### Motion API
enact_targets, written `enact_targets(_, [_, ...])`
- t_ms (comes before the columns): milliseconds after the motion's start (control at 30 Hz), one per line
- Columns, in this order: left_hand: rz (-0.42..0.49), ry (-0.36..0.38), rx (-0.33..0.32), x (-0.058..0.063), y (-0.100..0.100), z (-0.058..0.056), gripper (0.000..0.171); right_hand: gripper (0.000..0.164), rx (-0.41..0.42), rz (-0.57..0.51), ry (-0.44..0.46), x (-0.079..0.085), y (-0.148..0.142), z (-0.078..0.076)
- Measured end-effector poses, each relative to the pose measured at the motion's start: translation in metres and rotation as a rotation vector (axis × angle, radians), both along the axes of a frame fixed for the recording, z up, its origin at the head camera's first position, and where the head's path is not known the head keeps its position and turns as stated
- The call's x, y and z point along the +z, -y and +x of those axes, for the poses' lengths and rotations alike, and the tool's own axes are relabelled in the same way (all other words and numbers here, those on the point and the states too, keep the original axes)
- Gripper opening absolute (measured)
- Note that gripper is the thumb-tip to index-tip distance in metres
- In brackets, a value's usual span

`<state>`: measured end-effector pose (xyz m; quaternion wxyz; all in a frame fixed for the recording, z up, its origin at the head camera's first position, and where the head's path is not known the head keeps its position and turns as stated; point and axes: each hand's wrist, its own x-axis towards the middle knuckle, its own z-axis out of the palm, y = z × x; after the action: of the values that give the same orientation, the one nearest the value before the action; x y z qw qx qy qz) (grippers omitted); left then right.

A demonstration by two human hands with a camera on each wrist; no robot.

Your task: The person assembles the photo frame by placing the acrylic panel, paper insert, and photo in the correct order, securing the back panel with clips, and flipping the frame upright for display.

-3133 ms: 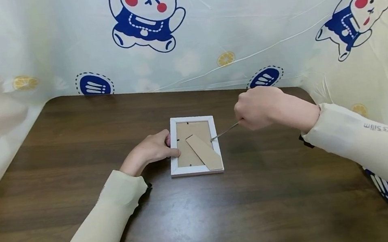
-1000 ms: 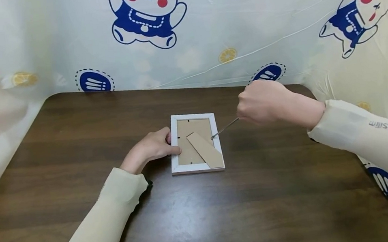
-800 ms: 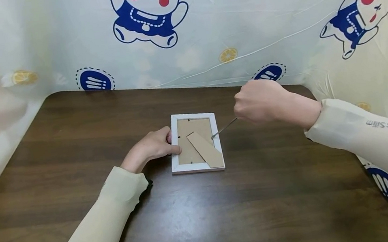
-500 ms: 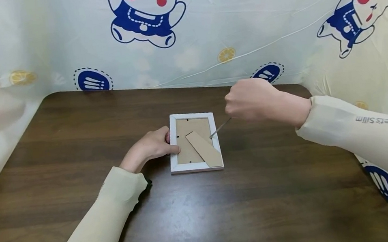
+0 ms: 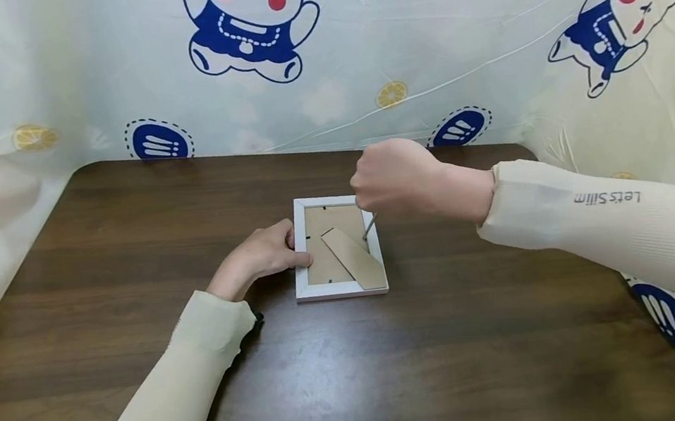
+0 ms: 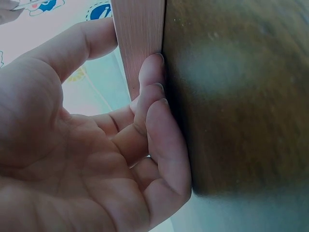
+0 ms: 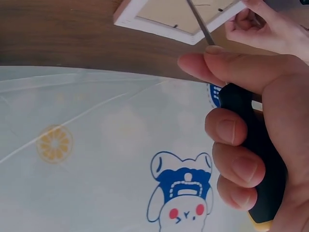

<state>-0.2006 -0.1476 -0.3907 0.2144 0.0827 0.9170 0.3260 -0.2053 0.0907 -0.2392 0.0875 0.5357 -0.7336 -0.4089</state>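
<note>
A white picture frame (image 5: 301, 272) lies face down on the table, its brown backing board (image 5: 332, 215) and slanted stand flap (image 5: 353, 258) upward. My left hand (image 5: 260, 253) grips the frame's left edge, thumb on top; in the left wrist view the other fingers (image 6: 166, 140) curl against its side and the tabletop. My right hand (image 5: 400, 177) holds a screwdriver (image 7: 263, 159) by its black handle with a yellow end, index finger and thumb along the shaft. The screwdriver's tip meets the frame's inner right edge. In the head view the hand hides the handle and the frame's upper right corner.
Small dark tabs (image 5: 330, 281) show at the backing's top, left and bottom edges. The dark wooden table (image 5: 334, 381) stretches around the frame. A printed curtain (image 5: 341, 46) with cartoon bears hangs right behind the table and along its sides.
My right hand has swung left, from beside the frame to over its upper right corner, so the screwdriver stands steeper while its tip stays put. The left hand keeps its hold; the frame stays in place.
</note>
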Motion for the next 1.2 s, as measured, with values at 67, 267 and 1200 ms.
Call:
enact_targets(67, [0.001, 0.0, -0.001, 0.001, 0.0, 0.0, 0.038, 0.038, -0.006, 0.021, -0.016, 0.0, 0.004, 0.0])
enact_targets(267, [-0.003, -0.004, 0.004, -0.001, 0.001, -0.001, 0.038, 0.039, 0.008, 0.062, -0.039, -0.002, 0.012, 0.001])
enact_targets(1200, [0.012, 0.001, -0.004, 0.001, 0.002, 0.001, 0.039, 0.042, -0.211, -0.204, 0.088, -0.008, -0.033, 0.007])
